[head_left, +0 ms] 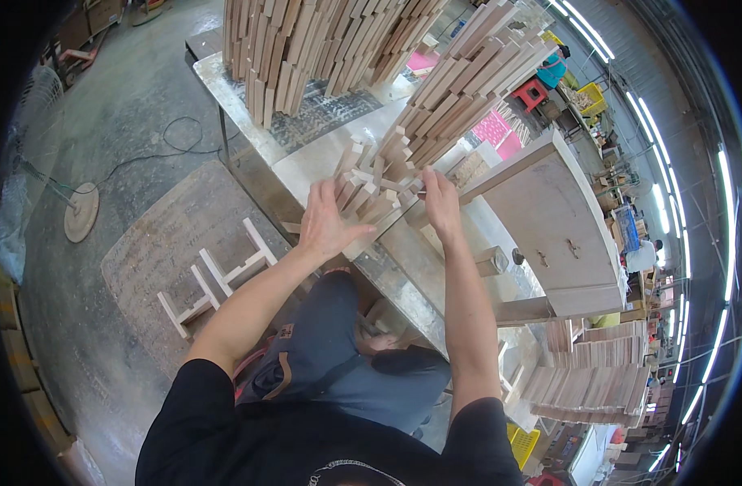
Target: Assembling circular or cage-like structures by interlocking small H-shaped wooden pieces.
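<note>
Pale sticks (361, 193) bunched between the hands — left hand (329, 223) spread at their left side, thumb and fingers apart; right hand (441, 202) at their right edge, fingers bent, cannot tell if closed on one. Bunch is on the bench (299, 168), just before a tall stack (468, 85) — curved panel (549, 219) to the right.

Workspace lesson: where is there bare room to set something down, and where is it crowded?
A pale bench patch lies bare between the left hand, the short sticks and the tall wood stacks. The brown floor panel has room beyond the pale frames. It is crowded left of the right hand, among the sticks, and where the stacks stand.
</note>
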{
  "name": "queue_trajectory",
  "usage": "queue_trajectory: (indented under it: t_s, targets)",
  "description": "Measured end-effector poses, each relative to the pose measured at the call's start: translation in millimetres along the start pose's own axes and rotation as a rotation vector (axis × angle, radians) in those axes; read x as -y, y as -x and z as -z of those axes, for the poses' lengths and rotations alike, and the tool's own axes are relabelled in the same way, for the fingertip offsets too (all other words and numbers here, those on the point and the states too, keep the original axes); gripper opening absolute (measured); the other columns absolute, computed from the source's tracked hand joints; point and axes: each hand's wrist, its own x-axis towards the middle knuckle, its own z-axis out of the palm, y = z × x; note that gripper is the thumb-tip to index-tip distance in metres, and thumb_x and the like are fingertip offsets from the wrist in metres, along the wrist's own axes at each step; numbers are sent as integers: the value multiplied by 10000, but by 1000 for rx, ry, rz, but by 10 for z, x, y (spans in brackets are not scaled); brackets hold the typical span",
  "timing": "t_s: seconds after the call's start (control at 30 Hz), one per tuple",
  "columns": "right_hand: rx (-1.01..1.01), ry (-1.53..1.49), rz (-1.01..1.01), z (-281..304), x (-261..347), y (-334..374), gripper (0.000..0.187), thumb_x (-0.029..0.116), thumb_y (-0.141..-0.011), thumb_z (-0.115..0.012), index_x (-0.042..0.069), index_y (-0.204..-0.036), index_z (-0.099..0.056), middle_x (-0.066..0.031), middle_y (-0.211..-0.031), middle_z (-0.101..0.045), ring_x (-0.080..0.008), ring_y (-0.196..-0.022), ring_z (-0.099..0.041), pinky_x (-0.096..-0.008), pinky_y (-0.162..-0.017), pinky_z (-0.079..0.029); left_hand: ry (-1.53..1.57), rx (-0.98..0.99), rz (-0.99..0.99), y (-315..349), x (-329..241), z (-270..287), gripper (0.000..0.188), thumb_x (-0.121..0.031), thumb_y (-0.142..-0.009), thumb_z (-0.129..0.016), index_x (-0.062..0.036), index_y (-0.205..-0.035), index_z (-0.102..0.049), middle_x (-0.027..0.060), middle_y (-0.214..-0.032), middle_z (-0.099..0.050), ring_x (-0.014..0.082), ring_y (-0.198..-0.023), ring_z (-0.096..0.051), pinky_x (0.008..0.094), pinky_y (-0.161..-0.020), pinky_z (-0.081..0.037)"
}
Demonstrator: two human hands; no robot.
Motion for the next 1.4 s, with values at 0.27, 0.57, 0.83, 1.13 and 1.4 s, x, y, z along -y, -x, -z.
queue_trajectory:
  t_s: [0.27, 0.57, 0.83, 1.13, 1.4]
  targets:
    - [-63, 40, -11, -136, -3, 7, 633, 511, -1077, -438, -65, -1046, -697, -274, -910, -718, -434, -944, -700, -481, -864, -504, 7, -72, 15, -49, -11, -198, 1013, -420, -699, -929, 71, -1415, -407, 261, -1294, -555, 413, -1213, -566, 463, -1026, -488]
    - [-45, -110, -48, -192, 8, 171, 672, 555, -1024, -545, -84, -1203, -655, -284, -1021, -710, -363, -989, -692, -432, -886, -507, -14, -133, -80, -52, 178, -232, 914, -383, -711, -925, 67, -1374, -484, 240, -1185, -646, 395, -1075, -666, 456, -922, -545]
    - [-108, -21, 5, -166, -22, 1792, 565, 343, -951, -743, -54, -1310, -564, -264, -1266, -625, -388, -1164, -633, -466, -991, -516, -10, 16, -17, -21, 175, -187, 838, -365, -692, -946, 57, -1283, -526, 246, -1123, -678, 418, -1046, -674, 457, -886, -541]
    - [-365, 414, -101, 1212, -522, 3724, 360, 124, -848, -777, 8, -1168, -661, -217, -1101, -666, -428, -1068, -615, -475, -930, -506, 77, -132, -88, -202, 497, -335, 807, -359, -768, -918, 71, -1347, -556, 222, -1258, -676, 349, -1172, -654, 406, -1010, -497]
    - [-255, 735, -456, 2597, -2002, 4314, 337, 130, -809, -741, 37, -1133, -747, -203, -1080, -715, -408, -1119, -625, -481, -980, -494, -58, -56, -170, -139, 691, -92, 868, -345, -772, -918, 87, -1402, -505, 252, -1356, -607, 370, -1286, -578, 429, -1099, -444]
